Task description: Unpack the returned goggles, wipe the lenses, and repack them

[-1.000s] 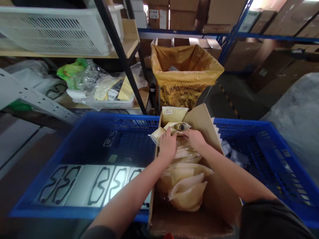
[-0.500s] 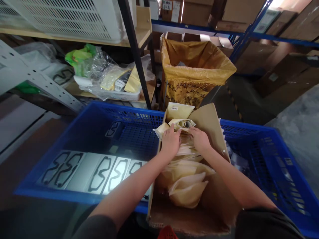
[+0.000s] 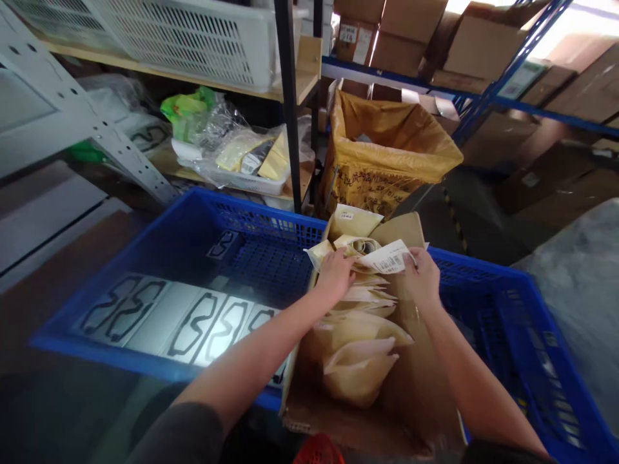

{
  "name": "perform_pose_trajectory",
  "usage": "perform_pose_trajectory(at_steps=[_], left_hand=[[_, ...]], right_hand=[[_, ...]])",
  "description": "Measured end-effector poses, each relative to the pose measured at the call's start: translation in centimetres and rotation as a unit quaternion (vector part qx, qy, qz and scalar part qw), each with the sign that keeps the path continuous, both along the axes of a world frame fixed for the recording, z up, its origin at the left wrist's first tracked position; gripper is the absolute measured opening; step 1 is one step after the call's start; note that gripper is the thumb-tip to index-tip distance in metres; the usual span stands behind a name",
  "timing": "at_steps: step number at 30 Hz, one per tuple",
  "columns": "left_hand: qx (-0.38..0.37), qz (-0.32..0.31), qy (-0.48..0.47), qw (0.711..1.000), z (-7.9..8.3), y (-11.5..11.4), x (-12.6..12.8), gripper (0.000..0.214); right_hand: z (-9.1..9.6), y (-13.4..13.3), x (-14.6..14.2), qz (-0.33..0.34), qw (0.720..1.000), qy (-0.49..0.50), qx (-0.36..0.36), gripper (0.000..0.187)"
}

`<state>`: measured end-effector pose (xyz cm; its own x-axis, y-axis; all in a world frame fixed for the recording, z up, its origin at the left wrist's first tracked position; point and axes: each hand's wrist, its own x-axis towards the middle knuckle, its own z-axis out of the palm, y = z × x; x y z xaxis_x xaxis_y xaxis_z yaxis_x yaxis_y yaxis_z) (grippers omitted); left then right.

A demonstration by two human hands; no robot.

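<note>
A brown cardboard box (image 3: 416,380) stands inside a big blue plastic crate (image 3: 159,219), packed with several pale yellow packets (image 3: 360,370). My left hand (image 3: 336,276) rests, fingers curled, on the packets at the box's far end. My right hand (image 3: 422,277) pinches a small white printed label (image 3: 389,259) lifted above the packets. Just behind the hands, one packet (image 3: 360,245) is rolled open at the top.
Flat silvery sheets with black gasket outlines (image 3: 193,322) lie in the crate's left half. Beyond stands a bin lined with a yellow bag (image 3: 387,145). A metal shelf (image 3: 290,96) at left holds a white basket (image 3: 169,32) and plastic bags. Cardboard boxes fill blue racks behind.
My right hand has moved right and pulled a white label up out of the packets. The view has shifted left and up. My left hand stays on the packets.
</note>
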<state>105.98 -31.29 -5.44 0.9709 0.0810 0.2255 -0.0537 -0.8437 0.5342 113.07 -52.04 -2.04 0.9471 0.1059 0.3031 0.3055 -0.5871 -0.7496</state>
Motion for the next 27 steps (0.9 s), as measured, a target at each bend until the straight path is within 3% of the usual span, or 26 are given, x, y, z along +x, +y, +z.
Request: perform_pose_trajectory(at_steps=[3,5,6,8,10,11,15,19,23,27], left_hand=[[-0.048,0.0,-0.032,0.998,0.8,0.2,-0.5,0.041],[-0.079,0.002,-0.055,0.995,1.4,0.3,-1.0,0.053],[-0.134,0.008,-0.062,0.989,1.6,0.3,-1.3,0.06],[-0.312,0.024,-0.06,0.948,2.2,0.0,-2.3,0.068],[-0.485,0.031,-0.039,0.873,2.9,-0.5,-3.9,0.061],[-0.538,0.03,-0.028,0.842,3.3,-0.6,-4.9,0.055],[-0.595,0.054,-0.026,0.802,5.4,0.2,-10.0,0.046],[-0.647,0.126,-0.052,0.75,7.4,3.1,-15.4,0.039],[-0.632,0.186,-0.075,0.749,8.9,5.6,-20.1,0.036],[-0.621,0.223,-0.109,0.744,10.1,6.7,-23.6,0.033]], right_hand=[[0.5,-0.9,-1.4,-0.029,0.997,0.009,0.065,0.034],[1.3,-1.4,-2.8,-0.065,0.983,0.012,0.174,0.031],[1.8,-1.5,-3.7,-0.076,0.966,0.022,0.246,0.03],[2.7,-1.3,-5.8,-0.069,0.92,0.059,0.382,0.035],[3.2,-0.6,-8.2,-0.038,0.883,0.105,0.455,0.041],[3.3,-0.1,-9.5,-0.025,0.871,0.125,0.474,0.043],[3.0,2.1,-14.6,0.011,0.859,0.186,0.477,0.05],[3.1,3.6,-19.0,0.105,0.871,0.269,0.396,0.05],[3.8,4.8,-22.2,0.224,0.855,0.322,0.338,0.036],[4.6,6.1,-24.3,0.252,0.853,0.332,0.314,0.036]])
